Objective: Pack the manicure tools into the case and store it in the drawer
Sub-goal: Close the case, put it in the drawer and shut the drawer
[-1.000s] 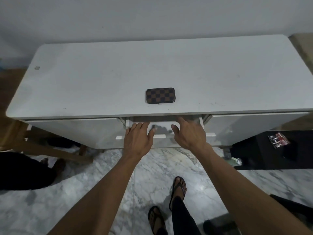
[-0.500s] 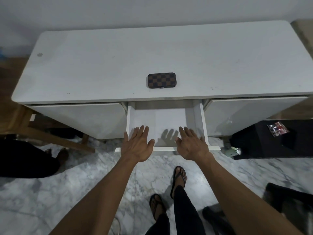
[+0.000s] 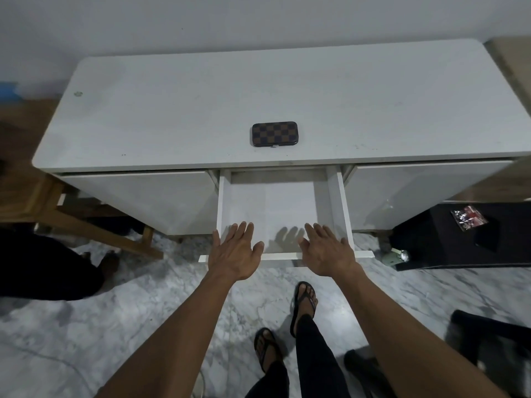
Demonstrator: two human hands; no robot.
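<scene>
On a marble floor [image 3: 86, 326], a white desk [image 3: 201, 104] bears the checkered case [image 3: 274, 133]; left hand [image 3: 234, 255] and right hand [image 3: 327, 252] spread empty over the open drawer [image 3: 273, 208].

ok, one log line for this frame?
stage: drawer open, nothing in it | case shut, on tabletop | left hand open | right hand open | next: likely grab case

No legible text, numbers or brand marks anywhere in view. The case [image 3: 274, 133] on the white surface [image 3: 172, 116] carries only a brown-and-black checker pattern, no readable logo. The small red-and-white packet [image 3: 469, 217] on the black unit at right has print on it, but it is too small and blurred to read; the faint round mark [image 3: 77, 94] near the surface's far left corner is likewise unreadable.
</scene>
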